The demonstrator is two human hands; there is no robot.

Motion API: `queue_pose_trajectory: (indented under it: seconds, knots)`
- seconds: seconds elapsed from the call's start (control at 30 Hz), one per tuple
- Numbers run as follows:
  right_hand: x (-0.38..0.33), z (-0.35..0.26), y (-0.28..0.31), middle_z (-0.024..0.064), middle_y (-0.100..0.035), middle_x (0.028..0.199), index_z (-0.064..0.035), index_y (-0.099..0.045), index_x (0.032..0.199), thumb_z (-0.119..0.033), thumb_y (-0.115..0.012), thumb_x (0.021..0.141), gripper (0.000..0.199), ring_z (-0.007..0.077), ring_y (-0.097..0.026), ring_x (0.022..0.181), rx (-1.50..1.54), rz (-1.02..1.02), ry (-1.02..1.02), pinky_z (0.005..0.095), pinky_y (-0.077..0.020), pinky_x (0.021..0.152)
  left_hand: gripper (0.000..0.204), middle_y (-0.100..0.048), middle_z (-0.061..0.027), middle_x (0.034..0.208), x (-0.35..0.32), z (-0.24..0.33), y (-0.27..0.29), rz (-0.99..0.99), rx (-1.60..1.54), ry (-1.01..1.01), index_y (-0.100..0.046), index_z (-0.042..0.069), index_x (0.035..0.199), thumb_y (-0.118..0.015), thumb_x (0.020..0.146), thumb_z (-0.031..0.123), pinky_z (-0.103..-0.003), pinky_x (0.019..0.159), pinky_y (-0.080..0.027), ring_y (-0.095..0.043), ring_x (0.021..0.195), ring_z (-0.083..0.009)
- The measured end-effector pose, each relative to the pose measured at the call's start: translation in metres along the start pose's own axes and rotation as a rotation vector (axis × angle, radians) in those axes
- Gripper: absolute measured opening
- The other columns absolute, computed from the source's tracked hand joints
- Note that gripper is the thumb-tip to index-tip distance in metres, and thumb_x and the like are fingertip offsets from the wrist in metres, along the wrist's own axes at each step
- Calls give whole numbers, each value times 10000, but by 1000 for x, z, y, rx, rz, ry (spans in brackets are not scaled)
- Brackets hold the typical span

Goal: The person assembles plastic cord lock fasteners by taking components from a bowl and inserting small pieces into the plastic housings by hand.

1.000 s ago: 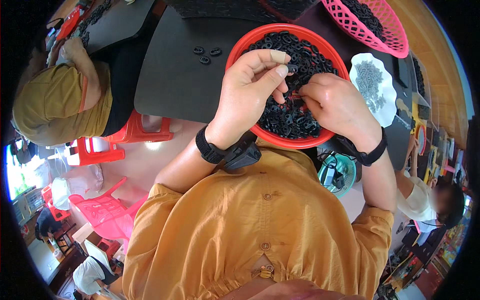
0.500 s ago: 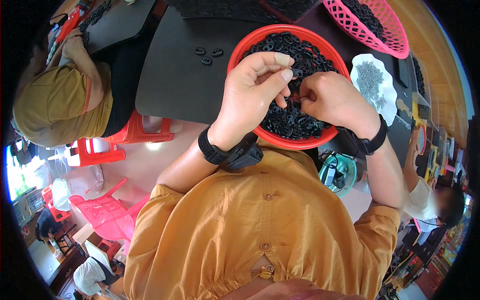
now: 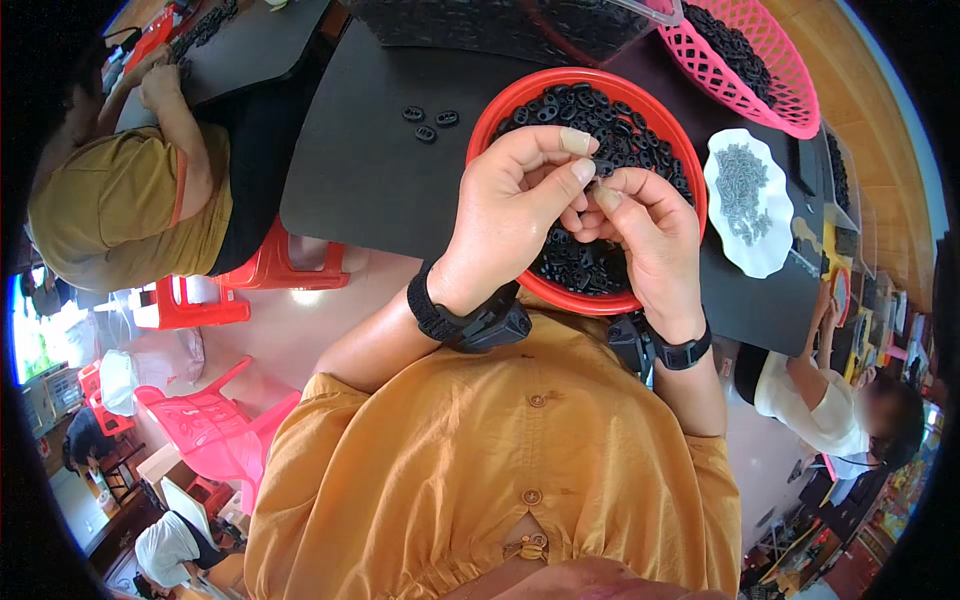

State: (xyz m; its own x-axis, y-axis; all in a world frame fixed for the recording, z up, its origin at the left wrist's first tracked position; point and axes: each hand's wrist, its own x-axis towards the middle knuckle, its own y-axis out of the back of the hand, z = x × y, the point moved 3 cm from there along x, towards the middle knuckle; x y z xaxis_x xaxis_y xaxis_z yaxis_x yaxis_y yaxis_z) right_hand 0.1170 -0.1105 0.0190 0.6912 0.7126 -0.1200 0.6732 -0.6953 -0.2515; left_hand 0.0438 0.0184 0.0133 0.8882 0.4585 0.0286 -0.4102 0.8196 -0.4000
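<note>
Over a red basin [image 3: 482, 135] my two hands meet, fingertips close together. My left hand [image 3: 510, 205] is closed, pinching a small black plastic piece [image 3: 604, 168] between thumb and forefinger; a beige strip wraps the forefinger's tip. My right hand [image 3: 655, 235] is closed too, its thumb and fingers pinched beside that piece; whatever they hold is too small or hidden to tell. Many black oval plastic pieces [image 3: 650, 140] with holes, resembling cord locks, fill the basin. Three similar black oval pieces [image 3: 425, 134] lie on the dark table [image 3: 350, 180], left of the basin.
A white wavy-edged dish [image 3: 765, 262] of small grey parts stands right of the basin. Behind it is a pink basket [image 3: 800, 118] with more black pieces. At the back is a clear bin [image 3: 480, 30]. Co-workers [image 3: 130, 200] sit left and right; red stools [image 3: 290, 260] stand left.
My right hand has risen from among the pieces in the basin and turned, bringing its fingertips to my left hand's. The left hand keeps its pinch. The view has shifted slightly.
</note>
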Motion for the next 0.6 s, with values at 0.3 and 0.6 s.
queue_pose_trajectory:
  seconds: [0.3, 0.6]
  knots:
    - [1, 1, 2, 98, -672, 898, 23, -606, 969, -76, -564, 936, 112, 156, -670, 783, 83, 10, -6, 283, -569, 743, 207, -627, -19, 778, -1, -2, -2, -2, 39, -5, -640, 4, 1113, -591, 914, 27, -197, 588, -477, -571, 654, -67]
    - [1, 0, 0, 119, -675, 912, 33, -604, 972, -67, -559, 934, 116, 186, -678, 812, 89, 5, -3, 306, -572, 770, 157, -636, -27, 785, -1, -4, -2, 36, 36, -43, -640, -25, 1049, -580, 904, -10, -204, 612, -523, -591, 680, -59]
